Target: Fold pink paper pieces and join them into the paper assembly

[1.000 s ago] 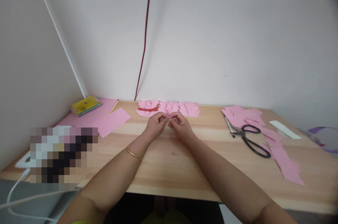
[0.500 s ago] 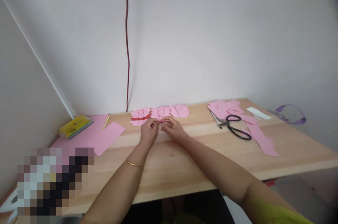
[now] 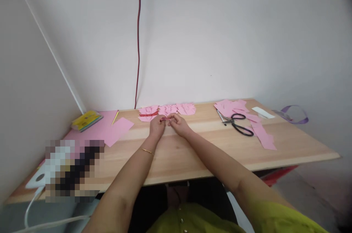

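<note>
Between my two hands, above the wooden table, is a small folded piece of pink-red paper. My left hand pinches its left end, fingers closed. My right hand has thumb and fingers closed on the right end. Fingers cover much of the paper, so its full shape is hidden. Just beyond my hands lie several pink paper cut-outs with jagged edges and creases, side by side near the wall. A red strip lies across the left ones.
At right are black-handled scissors, a pen, pink paper scraps, a white strip and a purple-edged roll. At left are pink sheets, a yellow pencil, a yellow packet and a white power strip.
The view has shifted, showing more of the table's front edge and my lap. My hands stay together on the folded paper, with their fingers slightly rearranged.
</note>
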Available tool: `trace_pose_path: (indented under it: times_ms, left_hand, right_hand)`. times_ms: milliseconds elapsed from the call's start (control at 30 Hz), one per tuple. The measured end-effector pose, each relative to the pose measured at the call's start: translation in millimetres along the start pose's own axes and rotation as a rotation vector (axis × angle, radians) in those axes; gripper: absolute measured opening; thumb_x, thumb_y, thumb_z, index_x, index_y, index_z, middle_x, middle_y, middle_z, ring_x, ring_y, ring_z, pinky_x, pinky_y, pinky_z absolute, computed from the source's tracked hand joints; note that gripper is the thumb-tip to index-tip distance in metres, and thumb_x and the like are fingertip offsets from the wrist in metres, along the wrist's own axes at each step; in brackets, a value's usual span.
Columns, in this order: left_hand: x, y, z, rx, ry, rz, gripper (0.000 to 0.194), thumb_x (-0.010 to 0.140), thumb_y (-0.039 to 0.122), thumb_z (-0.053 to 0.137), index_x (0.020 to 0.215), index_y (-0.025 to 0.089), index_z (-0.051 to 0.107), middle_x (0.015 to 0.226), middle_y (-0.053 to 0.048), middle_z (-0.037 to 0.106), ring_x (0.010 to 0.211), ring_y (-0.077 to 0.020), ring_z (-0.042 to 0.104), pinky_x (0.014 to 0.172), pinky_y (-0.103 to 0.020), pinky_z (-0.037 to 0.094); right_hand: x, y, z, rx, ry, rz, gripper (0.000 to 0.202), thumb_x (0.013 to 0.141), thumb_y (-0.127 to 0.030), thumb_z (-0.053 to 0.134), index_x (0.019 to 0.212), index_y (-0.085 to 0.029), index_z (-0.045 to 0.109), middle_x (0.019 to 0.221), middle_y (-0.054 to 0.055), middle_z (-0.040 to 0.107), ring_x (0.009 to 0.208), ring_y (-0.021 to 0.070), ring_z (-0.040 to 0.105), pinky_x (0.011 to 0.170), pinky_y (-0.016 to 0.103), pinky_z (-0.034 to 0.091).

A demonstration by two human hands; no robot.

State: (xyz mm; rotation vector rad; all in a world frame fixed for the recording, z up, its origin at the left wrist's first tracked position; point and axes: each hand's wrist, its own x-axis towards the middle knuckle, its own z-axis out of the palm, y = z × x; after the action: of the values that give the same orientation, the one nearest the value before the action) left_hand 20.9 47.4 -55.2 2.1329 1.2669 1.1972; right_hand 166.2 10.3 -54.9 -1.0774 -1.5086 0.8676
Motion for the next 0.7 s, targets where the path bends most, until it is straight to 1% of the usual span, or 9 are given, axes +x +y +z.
trace_pose_path:
  times_ms: [100, 200, 267, 400, 533, 633, 700]
  left_hand:
    - [0, 0, 0.9, -0.022, -0.002, -0.030, 0.020, 0.077, 0.013, 0.047, 0.080, 0.018, 0.066, 0.077, -0.002, 0.065, 0.076, -0.0166, 0.058, 0.074, -0.028, 0.044]
    - [-1, 2, 1.8, -0.015, 0.012, -0.046, 0.020, 0.077, 0.013, 0.047, 0.077, 0.018, 0.066, 0.074, -0.002, 0.064, 0.073, -0.0164, 0.058, 0.072, -0.028, 0.044]
    - [-3, 4, 2.2, -0.004, 0.035, -0.056, 0.021, 0.077, 0.012, 0.047, 0.076, 0.018, 0.067, 0.075, -0.003, 0.065, 0.074, -0.0172, 0.058, 0.074, -0.029, 0.043]
    - [-9, 8, 1.9, 0.002, 0.095, -0.068, 0.023, 0.076, 0.012, 0.046, 0.080, 0.018, 0.067, 0.082, -0.005, 0.066, 0.081, -0.0194, 0.058, 0.078, -0.032, 0.043]
    - [-12, 7, 0.8, -0.034, 0.113, -0.070, 0.026, 0.072, 0.009, 0.047, 0.083, 0.020, 0.068, 0.087, -0.004, 0.067, 0.087, -0.0190, 0.059, 0.082, -0.033, 0.044]
    - [-13, 5, 0.0, -0.080, 0.115, -0.093, 0.025, 0.071, 0.011, 0.049, 0.085, 0.020, 0.068, 0.088, -0.004, 0.068, 0.086, -0.0184, 0.060, 0.081, -0.032, 0.045]
    - [-13, 3, -0.8, -0.110, 0.113, -0.122, 0.023, 0.070, 0.012, 0.051, 0.085, 0.019, 0.068, 0.086, -0.003, 0.068, 0.083, -0.0182, 0.061, 0.079, -0.031, 0.046]
  right_hand:
    - [2, 1, -1, -0.019, -0.018, 0.003, 0.023, 0.076, -0.019, 0.045, 0.098, -0.020, 0.052, 0.071, -0.003, 0.061, 0.070, 0.0126, 0.058, 0.076, 0.029, 0.045]
    - [5, 4, 1, -0.008, -0.011, 0.036, 0.018, 0.080, -0.026, 0.045, 0.095, -0.021, 0.053, 0.071, -0.002, 0.061, 0.070, 0.0135, 0.059, 0.073, 0.029, 0.045]
    - [7, 5, 4, 0.004, 0.002, 0.044, 0.018, 0.084, -0.032, 0.043, 0.091, -0.021, 0.053, 0.071, -0.001, 0.061, 0.071, 0.0142, 0.060, 0.071, 0.029, 0.046]
    - [6, 3, 7, 0.042, 0.017, 0.032, 0.024, 0.086, -0.040, 0.041, 0.089, -0.021, 0.054, 0.081, 0.001, 0.061, 0.076, 0.0141, 0.061, 0.073, 0.029, 0.047]
    - [3, 2, 5, 0.090, -0.026, -0.009, 0.026, 0.081, -0.039, 0.053, 0.099, -0.021, 0.056, 0.092, 0.002, 0.062, 0.083, 0.0137, 0.060, 0.079, 0.029, 0.047]
    - [2, 1, 2, 0.095, -0.107, -0.066, 0.030, 0.081, -0.035, 0.054, 0.107, -0.020, 0.057, 0.095, 0.003, 0.062, 0.084, 0.0139, 0.058, 0.080, 0.029, 0.046]
    - [3, 0, 1, 0.061, -0.141, -0.118, 0.028, 0.082, -0.030, 0.053, 0.108, -0.021, 0.059, 0.097, 0.004, 0.062, 0.085, 0.0145, 0.057, 0.081, 0.030, 0.045]
